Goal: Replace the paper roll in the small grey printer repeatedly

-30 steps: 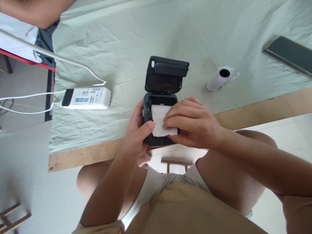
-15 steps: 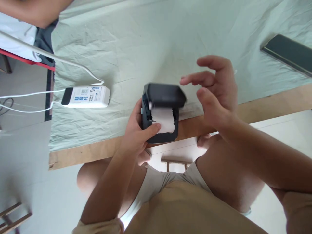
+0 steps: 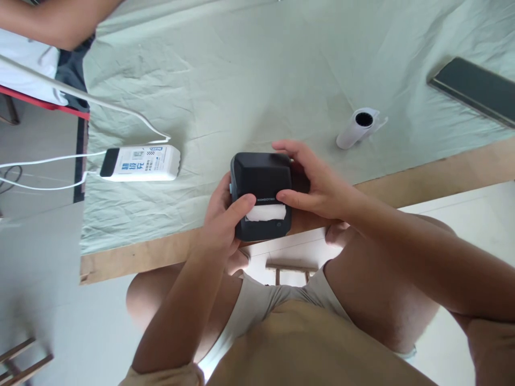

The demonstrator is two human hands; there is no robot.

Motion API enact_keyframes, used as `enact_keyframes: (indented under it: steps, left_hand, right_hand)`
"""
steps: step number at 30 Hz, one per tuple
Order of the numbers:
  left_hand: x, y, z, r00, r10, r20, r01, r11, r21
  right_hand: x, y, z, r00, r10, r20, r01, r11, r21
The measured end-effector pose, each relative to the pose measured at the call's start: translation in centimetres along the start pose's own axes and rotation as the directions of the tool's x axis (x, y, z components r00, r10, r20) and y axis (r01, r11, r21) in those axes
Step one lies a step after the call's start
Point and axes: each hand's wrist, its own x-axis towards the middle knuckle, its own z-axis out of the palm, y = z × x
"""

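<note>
head: left fingers (image 3: 241, 206), right fingers (image 3: 298, 199) clamped on printer (image 3: 261, 176); white roll (image 3: 352, 133) right, corded box (image 3: 140, 163) left.

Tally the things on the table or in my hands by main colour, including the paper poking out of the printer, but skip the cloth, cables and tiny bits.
Dark: 2 (printer, slab)
White: 3 (block with a black end, roll, paper in the printer)
Total: 5
</note>
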Motion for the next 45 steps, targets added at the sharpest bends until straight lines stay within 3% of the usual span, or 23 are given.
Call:
enact_keyframes:
  steps: [6,13,20,27,32,36,45]
  left_hand:
    - [0.3,-0.2,-0.2,0.999,0.033,-0.014,-0.032,0.999,0.043]
    - [0.6,-0.3,0.5,0.999,0.014,-0.032,-0.016,0.996,-0.084]
    - [1.0,-0.9,0.1,0.987,-0.023,-0.16,0.004,0.993,-0.117]
    - [1.1,-1.3,-0.1,0.988,0.027,-0.149,-0.046,0.992,-0.122]
    - [1.2,-0.7,0.4,0.976,-0.033,-0.217,-0.002,0.987,-0.159]
    - [1.1,-0.5,0.5,0.981,-0.068,-0.184,0.033,0.982,-0.186]
    - [1.0,-0.7,0.0,0.995,0.021,-0.1,-0.037,0.987,-0.155]
  right_hand:
    - [0.0,-0.2,0.0,1.0,-0.008,-0.02,0.007,0.998,-0.058]
    - [-0.2,-0.5,-0.1,1.0,0.021,-0.021,-0.023,0.995,-0.099]
    - [-0.4,-0.5,0.1,0.998,-0.038,-0.054,0.032,0.994,-0.105]
    - [-0.1,-0.3,-0.3,0.999,-0.051,0.008,0.052,0.993,-0.108]
    - [-0.1,-0.4,-0.3,1.0,-0.011,0.016,0.013,0.994,-0.111]
    - [-0.2,-0.6,-0.3,1.0,-0.015,0.02,0.017,0.995,-0.096]
    - [-0.2,-0.4,-0.3,0.997,-0.073,0.025,0.076,0.988,-0.136]
